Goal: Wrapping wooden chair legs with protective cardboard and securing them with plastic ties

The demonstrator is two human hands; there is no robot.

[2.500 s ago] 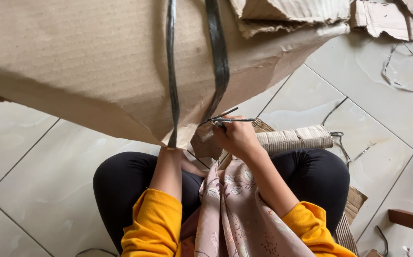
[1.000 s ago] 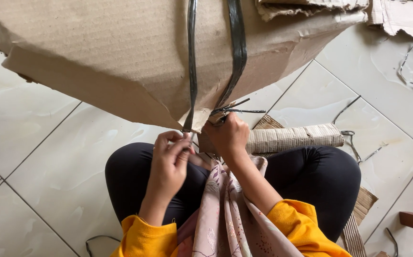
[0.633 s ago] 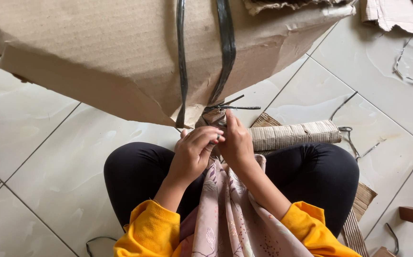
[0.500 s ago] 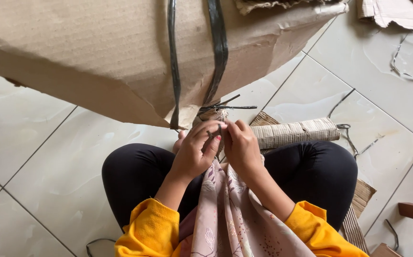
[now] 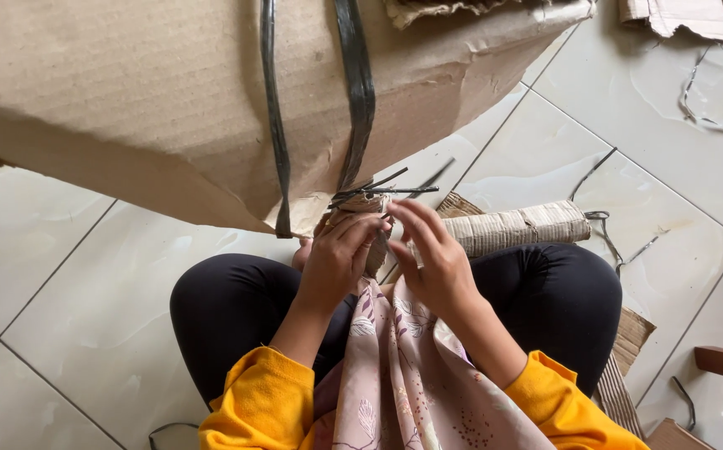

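- Head view, far left to middle: a big cardboard sheet slopes down toward the seated person's lap, its low corner resting near the hands, which looks like a way to bring that corner within easy reach.
- Two dark straps run down the cardboard and meet at that corner; their stiff loose ends stick out to the right just above the fingers.
- Left hand is curled, fingers bent around the cardboard corner and the strap junction, gripping it from the left, seemingly to steady it.
- Right hand sits just beside, touching the left; fingers are partly bent with thumb and forefinger pinching toward the strap ends. Whether it truly grips a strap I cannot tell.
- Patterned cloth hangs down between the yellow sleeves.
- Right of the hands, a rolled piece of cardboard lies across the black-clad knee.
- Far right, thin scraps of strap lie scattered on the tiled floor.
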